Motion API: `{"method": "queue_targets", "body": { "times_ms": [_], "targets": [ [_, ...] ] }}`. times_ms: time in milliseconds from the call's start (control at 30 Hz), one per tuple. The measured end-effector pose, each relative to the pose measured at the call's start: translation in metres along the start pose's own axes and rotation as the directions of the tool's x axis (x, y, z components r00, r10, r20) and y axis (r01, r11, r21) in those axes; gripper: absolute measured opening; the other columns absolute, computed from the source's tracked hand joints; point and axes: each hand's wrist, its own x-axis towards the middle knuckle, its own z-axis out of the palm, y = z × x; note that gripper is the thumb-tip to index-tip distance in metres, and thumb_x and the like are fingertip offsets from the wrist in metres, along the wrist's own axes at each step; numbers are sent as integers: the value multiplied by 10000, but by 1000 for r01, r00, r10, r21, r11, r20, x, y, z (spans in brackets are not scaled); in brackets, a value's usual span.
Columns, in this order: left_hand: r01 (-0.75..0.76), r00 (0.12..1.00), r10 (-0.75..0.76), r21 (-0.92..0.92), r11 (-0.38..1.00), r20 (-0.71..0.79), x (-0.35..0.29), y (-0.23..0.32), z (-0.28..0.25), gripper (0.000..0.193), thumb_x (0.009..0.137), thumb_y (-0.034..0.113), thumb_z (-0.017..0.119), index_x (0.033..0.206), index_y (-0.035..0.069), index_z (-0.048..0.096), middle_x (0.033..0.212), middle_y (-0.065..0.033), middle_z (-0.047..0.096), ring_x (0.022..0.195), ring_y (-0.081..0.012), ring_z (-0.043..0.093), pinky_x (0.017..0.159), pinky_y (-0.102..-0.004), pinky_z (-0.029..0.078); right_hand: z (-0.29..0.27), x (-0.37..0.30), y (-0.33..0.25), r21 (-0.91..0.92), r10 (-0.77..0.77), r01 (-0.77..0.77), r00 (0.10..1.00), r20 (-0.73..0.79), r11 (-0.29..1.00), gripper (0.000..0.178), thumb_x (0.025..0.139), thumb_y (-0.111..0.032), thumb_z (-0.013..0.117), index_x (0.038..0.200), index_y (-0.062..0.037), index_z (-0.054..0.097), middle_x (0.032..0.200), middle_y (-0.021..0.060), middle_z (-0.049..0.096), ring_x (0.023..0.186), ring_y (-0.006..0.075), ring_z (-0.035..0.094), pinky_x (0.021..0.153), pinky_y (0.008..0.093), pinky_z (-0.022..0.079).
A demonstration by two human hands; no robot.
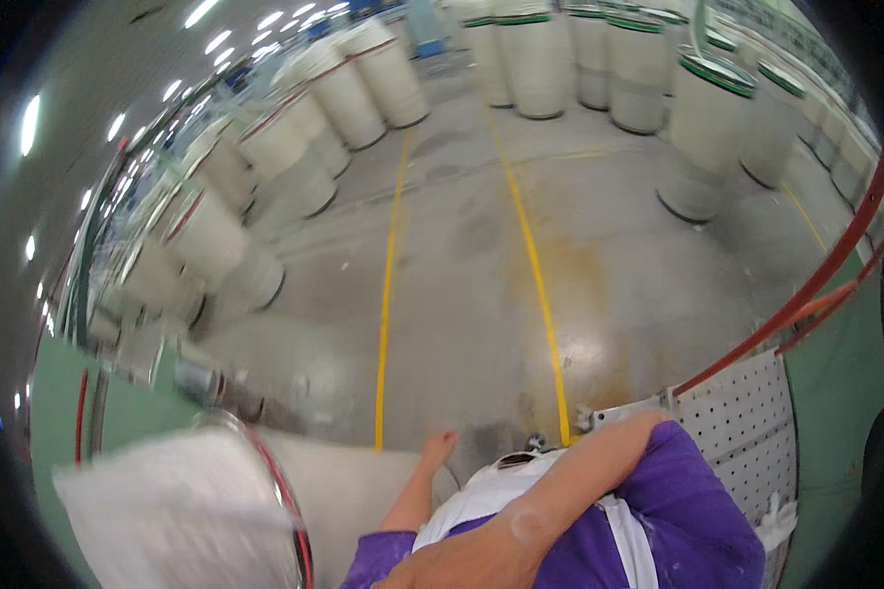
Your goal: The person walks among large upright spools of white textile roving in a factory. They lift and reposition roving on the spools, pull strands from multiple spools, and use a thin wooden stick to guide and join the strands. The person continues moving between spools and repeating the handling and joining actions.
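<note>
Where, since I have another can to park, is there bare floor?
Bare floor lies between the yellow lines, and from the right-hand line to the right-hand cans and red rail. It's crowded among the left-hand cans and where the large white can stands beside the left hand.

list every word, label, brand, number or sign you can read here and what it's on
None: no text can be read anywhere in this picture.
Pale container with a red-banded rim, lower left: no readable text.
Tall pale drums, upper right: too small and blurred to tell whether they bear any.
Yellow floor lines: plain stripes, no lettering.
White perforated panel: only holes visible.
</note>
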Motion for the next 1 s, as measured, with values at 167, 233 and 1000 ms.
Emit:
{"method": "queue_targets", "body": {
  "times_ms": [167,233,1000],
  "targets": [
    [-338,917,235,318,886,322,76,-23,-23,293,833,308,536,860,56,683,741,-141,662,692,-250,632,659,-417,491,-162,-52,9,-116,37,-52,991,-131,992,445,953,-325,459,1150,68,530,1061,182,609,993,358,554,898,450,418],
    [75,923,-154,228,971,353,141,-5,-26,285,836,292,537,863,46,678,745,-139,661,688,-244,631,654,-407,492,-226,-81,14,-191,68,-95,987,-144,977,417,937,-306,490,1138,55,538,1048,166,611,983,346,556,883,443,423],
    [-318,840,362,-173,932,405,918,846,163,265,879,120,559,1073,-60,575,865,-143,654,727,-203,629,617,-331,522,-588,-588,-536,543,-428,-683,-355,-831,-488,232,810,-350,686,865,-125,676,873,53,658,866,259,610,754,369,481]
  ]
}}
